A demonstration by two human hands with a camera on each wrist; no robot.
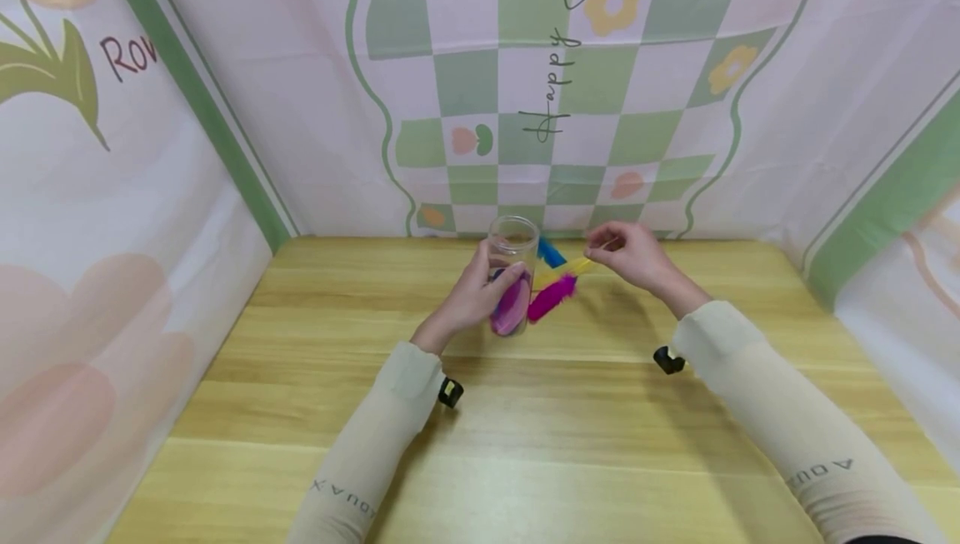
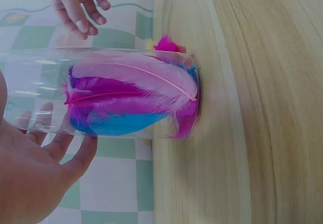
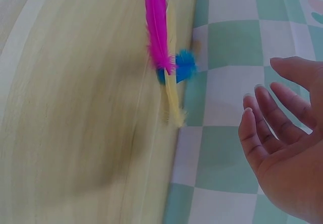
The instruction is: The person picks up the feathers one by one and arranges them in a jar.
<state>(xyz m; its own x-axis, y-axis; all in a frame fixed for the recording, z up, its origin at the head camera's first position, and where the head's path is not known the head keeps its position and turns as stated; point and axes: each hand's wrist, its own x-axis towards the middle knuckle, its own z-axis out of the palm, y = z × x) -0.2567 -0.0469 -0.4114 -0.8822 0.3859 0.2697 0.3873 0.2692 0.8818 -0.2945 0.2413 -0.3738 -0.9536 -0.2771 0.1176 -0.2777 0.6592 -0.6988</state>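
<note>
A clear cylindrical jar (image 1: pixel 527 252) with an uncapped top stands upright on the table, packed in its lower part with pink, purple and blue feathers (image 2: pixel 131 85). My left hand (image 1: pixel 471 290) grips it from the left, thumb across the front. To the jar's right lie a magenta feather (image 1: pixel 551 299), a yellow feather (image 1: pixel 564 272) and a blue feather (image 1: pixel 552 253), overlapping near the table's back edge. My right hand (image 1: pixel 632 257) hovers just right of these feathers. The right wrist view shows its fingers (image 3: pixel 275 115) loosely bent, apart from the feathers and holding nothing.
The wooden table (image 1: pixel 480 461) extends toward me. Behind it hangs a green-and-white checked cloth (image 1: pixel 525 77), close to the jar and both hands. Printed cloth also hangs at the left (image 1: pixel 135 277) and right sides.
</note>
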